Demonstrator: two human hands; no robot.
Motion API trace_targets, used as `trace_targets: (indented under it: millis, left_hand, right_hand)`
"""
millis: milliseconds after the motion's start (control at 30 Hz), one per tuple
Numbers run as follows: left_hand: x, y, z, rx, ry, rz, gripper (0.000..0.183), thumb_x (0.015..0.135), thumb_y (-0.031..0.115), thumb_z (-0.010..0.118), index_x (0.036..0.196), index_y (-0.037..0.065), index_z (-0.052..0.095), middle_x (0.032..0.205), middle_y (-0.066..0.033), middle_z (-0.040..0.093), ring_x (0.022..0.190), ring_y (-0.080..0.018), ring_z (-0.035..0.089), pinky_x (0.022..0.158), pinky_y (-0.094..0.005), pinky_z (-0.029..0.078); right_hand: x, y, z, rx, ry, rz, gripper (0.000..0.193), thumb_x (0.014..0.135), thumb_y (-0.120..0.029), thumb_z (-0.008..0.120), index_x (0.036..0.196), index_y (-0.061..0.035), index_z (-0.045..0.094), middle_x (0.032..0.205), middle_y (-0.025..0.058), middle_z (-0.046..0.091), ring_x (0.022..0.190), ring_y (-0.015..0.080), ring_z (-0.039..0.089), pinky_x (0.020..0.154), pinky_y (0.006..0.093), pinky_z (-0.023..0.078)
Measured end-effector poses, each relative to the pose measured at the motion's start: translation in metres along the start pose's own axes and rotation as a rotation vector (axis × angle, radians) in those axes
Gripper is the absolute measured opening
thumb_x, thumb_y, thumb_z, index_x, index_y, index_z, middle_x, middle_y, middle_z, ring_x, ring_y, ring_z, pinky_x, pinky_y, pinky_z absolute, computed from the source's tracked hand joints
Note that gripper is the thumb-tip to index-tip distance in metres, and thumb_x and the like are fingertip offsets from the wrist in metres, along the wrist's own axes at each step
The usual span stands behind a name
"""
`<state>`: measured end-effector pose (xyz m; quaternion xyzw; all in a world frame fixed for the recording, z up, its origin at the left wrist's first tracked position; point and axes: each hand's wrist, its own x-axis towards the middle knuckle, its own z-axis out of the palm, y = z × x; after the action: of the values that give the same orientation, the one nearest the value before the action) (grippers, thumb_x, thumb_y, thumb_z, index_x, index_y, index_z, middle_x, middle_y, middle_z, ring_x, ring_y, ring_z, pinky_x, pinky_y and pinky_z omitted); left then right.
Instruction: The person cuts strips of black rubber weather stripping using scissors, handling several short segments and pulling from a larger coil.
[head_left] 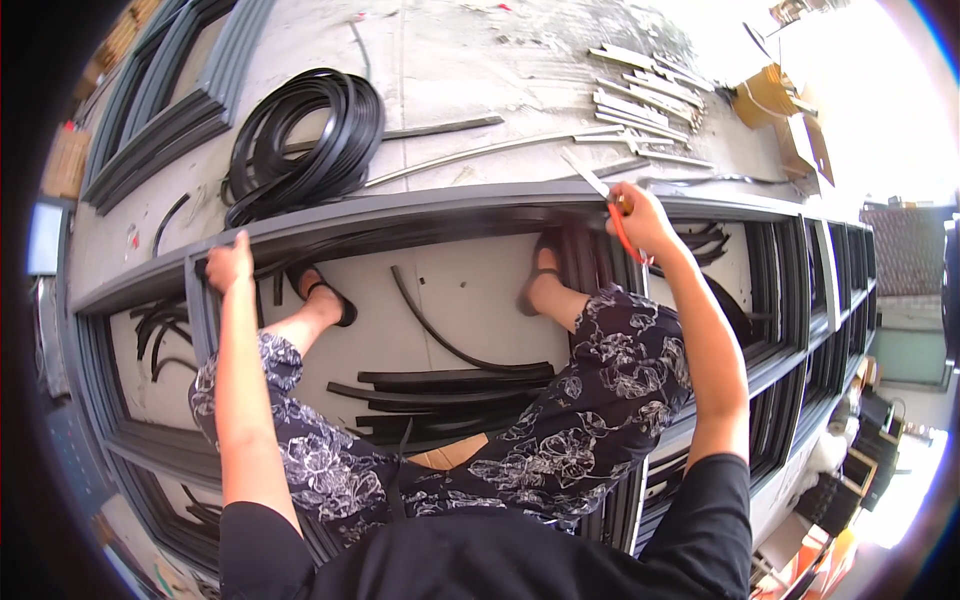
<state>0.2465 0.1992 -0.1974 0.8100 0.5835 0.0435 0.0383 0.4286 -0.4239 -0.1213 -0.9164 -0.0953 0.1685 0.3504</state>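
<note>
My right hand [645,222] is closed round scissors [622,232] with orange-red handles, their pale blade pointing up and left over the frame's far rail. My left hand [230,264] is bent over the grey window frame [420,205], where a crossbar meets the far rail. Its fingertips press there, and whether they also pinch a thin strip is too small to tell. Between my hands, black rubber strip [430,228] runs along the inner side of the rail, blurred toward the right. Cut black strips [455,380] lie on the floor inside the frame, between my legs.
Beyond the rail lies a big coil of black rubber strip [350,125]. Pale metal bars [650,100] are scattered at the far right, near a cardboard box [795,145]. More frames [160,120] are stacked at the far left. My feet [545,280] stand inside the frame opening.
</note>
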Motion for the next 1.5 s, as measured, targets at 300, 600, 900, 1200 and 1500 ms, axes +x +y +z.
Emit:
trace_targets:
  millis: [300, 600, 900, 1200, 1500]
  left_hand:
    - [-0.253, 0.044, -0.129, -0.979, -1.105, 1.177, 0.022, 0.091, 0.015, 0.054, 0.104, -0.001, 0.062, 0.1, -0.0063, 0.062, 0.093, -0.0122, 0.056, 0.085, -0.0267, 0.044]
    - [-0.261, -0.009, -0.155, -0.817, -1.623, 0.74, 0.031, 0.091, 0.017, 0.054, 0.116, -0.002, 0.055, 0.087, -0.0058, 0.063, 0.078, -0.0118, 0.062, 0.075, -0.025, 0.048]
    - [-0.27, -0.016, -0.12, -0.856, -1.622, 0.515, 0.021, 0.087, 0.024, 0.056, 0.09, 0.004, 0.061, 0.072, -0.0014, 0.058, 0.064, -0.008, 0.053, 0.056, -0.0225, 0.042]
    - [-0.252, -0.03, -0.119, -1.017, -1.589, 0.448, 0.019, 0.087, 0.021, 0.056, 0.084, 0.003, 0.059, 0.068, -0.0023, 0.06, 0.058, -0.0066, 0.05, 0.058, -0.0197, 0.04]
    - [-0.26, -0.026, -0.129, -1.038, -1.575, 0.398, 0.018, 0.088, 0.02, 0.055, 0.085, 0.003, 0.06, 0.071, -0.003, 0.061, 0.061, -0.0073, 0.051, 0.06, -0.0199, 0.04]
  right_hand:
    - [-0.152, -0.216, 0.09, 0.517, -0.47, -0.159, 0.035, 0.07, 0.001, 0.067, 0.101, -0.0024, 0.052, 0.075, 0.0028, 0.054, 0.071, 0.0095, 0.049, 0.065, 0.0245, 0.044]
    - [-0.154, -0.208, 0.144, 0.37, -0.543, -0.248, 0.036, 0.069, -0.005, 0.068, 0.102, -0.0019, 0.054, 0.085, 0.0142, 0.065, 0.08, 0.0226, 0.062, 0.072, 0.0322, 0.048]
    - [-0.16, -0.201, 0.154, 0.305, -0.223, -0.306, 0.042, 0.07, -0.013, 0.074, 0.107, -0.0036, 0.056, 0.092, 0.012, 0.061, 0.082, 0.0243, 0.061, 0.072, 0.0329, 0.048]
    - [-0.251, -0.15, 0.128, 0.588, -0.76, 0.315, 0.027, 0.088, -0.028, 0.063, 0.098, -0.005, 0.056, 0.076, -0.0022, 0.053, 0.07, 0.0057, 0.048, 0.065, 0.0205, 0.041]
    - [-0.234, -0.165, 0.172, 0.717, -0.685, 0.21, 0.03, 0.089, -0.031, 0.062, 0.1, -0.004, 0.055, 0.077, -0.0019, 0.05, 0.073, 0.0077, 0.045, 0.069, 0.0229, 0.04]
